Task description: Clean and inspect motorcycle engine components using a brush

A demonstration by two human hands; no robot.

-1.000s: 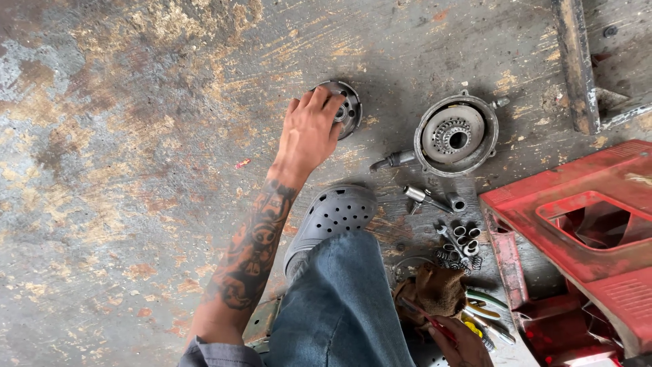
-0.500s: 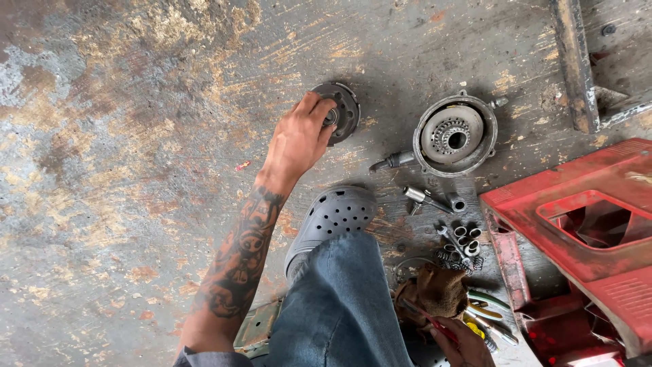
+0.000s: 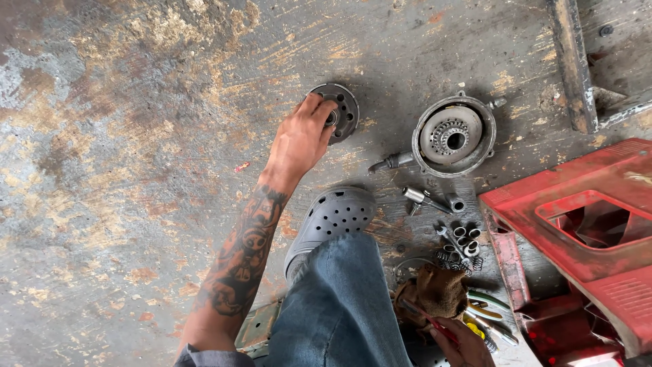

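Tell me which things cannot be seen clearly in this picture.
Head view only:
- Disc: near side covered by the left hand; the grip cannot be judged.
- Right hand: cut off by the bottom edge; it seems to hold a thin red tool, type unclear.
- Small metal parts: too small to identify.
- Red panel: cut off by the right edge.

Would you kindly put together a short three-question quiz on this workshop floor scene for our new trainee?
1. True or false: the left hand rests on the dark round disc.
2. Which lies right of that disc? A) round metal housing B) blue bucket C) tyre
3. Fill in: the grey perforated clog stands on the ____ floor.

Key: 1 true; 2 A; 3 concrete.
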